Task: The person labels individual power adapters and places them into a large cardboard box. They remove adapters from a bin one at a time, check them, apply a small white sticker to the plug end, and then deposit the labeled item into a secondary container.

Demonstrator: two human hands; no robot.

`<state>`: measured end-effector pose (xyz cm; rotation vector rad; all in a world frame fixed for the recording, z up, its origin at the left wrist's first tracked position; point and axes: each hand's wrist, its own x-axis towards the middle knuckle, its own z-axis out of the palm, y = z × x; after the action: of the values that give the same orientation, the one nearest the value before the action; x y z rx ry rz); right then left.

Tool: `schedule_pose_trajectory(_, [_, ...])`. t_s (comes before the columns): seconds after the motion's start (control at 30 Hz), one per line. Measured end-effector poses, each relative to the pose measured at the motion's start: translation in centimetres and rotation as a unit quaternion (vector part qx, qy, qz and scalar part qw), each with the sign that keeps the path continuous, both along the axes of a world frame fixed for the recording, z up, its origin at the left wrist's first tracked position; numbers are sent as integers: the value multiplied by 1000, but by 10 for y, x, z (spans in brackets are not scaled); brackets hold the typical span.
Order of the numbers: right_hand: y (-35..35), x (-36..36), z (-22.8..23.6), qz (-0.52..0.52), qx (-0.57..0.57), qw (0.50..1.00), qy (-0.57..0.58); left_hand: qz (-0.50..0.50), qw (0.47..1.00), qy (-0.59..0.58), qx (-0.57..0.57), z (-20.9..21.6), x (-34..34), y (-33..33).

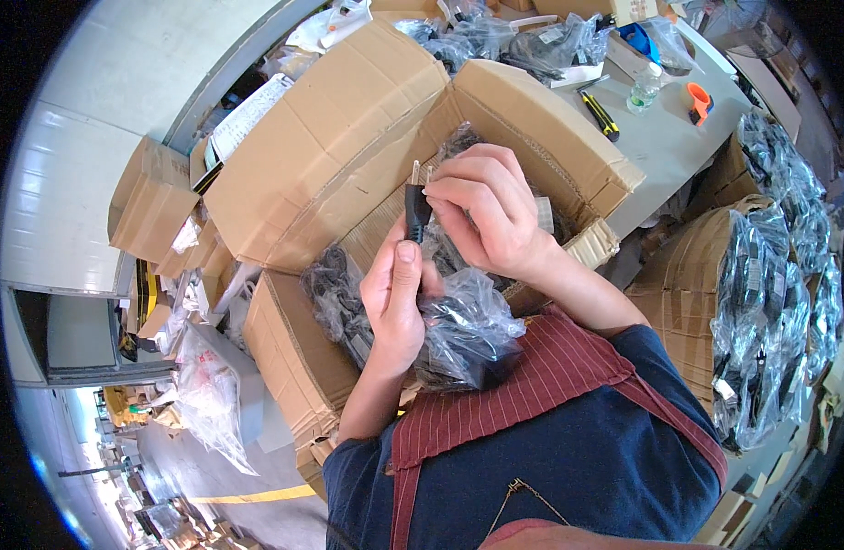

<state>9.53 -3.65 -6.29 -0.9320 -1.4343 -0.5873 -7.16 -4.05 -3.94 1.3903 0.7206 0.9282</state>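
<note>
A black power plug [417, 209] points upward in front of me, its metal prongs at the top. My left hand [394, 298] is closed round its lower end and cord, thumb laid along the front. From the right, my right hand [491, 209] pinches at the plug's side close to the prongs, fingers curled. Just below the hands, against my apron, sits a clear plastic bag [472, 325] with dark contents. All this is above an open cardboard box [335, 151], in which more bagged dark cords [335, 291] lie. The hands hide part of its inside.
A grey table [665, 137] at the far right bears a yellow-black utility knife [600, 115], a clear bottle [644, 89] and an orange tape dispenser [699, 103]. To my right, bagged black cords [761, 321] pile over another carton [683, 284]. A white plastic bag [211, 385] hangs at left.
</note>
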Motion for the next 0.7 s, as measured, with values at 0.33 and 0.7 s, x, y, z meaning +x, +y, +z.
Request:
schedule_pose_trajectory(0.33, [-11, -1, 15, -15, -62, 997, -49, 2, 1000, 5, -9, -5, -8, 9])
schedule_pose_trajectory(0.7, [-36, 18, -7, 494, -478, 723, 71, -26, 996, -71, -41, 2, -5, 12])
